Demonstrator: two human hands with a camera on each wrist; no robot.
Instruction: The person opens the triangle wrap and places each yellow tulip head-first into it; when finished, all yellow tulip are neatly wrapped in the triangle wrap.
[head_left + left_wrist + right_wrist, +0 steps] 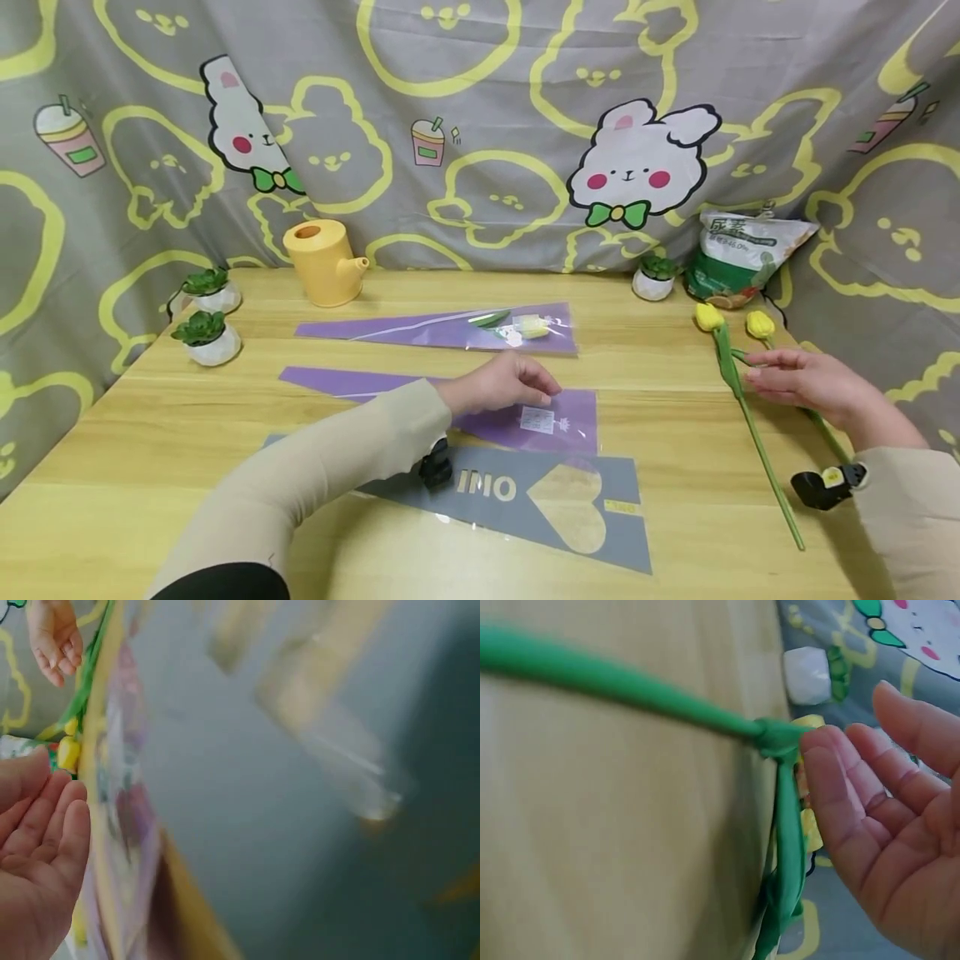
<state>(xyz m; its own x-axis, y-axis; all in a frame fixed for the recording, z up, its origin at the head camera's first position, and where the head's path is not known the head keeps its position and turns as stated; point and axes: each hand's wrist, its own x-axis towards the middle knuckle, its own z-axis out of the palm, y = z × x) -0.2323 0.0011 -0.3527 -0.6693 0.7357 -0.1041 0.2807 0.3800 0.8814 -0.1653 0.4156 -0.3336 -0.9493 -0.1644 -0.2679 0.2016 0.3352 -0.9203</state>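
Note:
My left hand (506, 383) hovers over the middle purple flower sleeve (577, 417), its fingers loosely bent with nothing between them. Nearer the front lies a grey-blue clear-fronted sleeve (626, 533) with a heart shape, under my left wrist. Farther back, another purple sleeve (405, 329) holds a pale yellow tulip (534, 327). On the right, my right hand (817, 383) is beside two yellow artificial tulips, one nearer the left (708, 317) and one partly hidden by the hand (760, 325). In the right wrist view its relaxed fingers (832, 787) are by a green leaf (787, 825); contact is unclear.
A yellow watering can (330, 267) stands at the back left. Potted succulents sit at the left edge (210, 340) and back right (654, 279). Beside the latter is a green-and-white bag (731, 258). A patterned grey curtain (495, 108) hangs behind the table.

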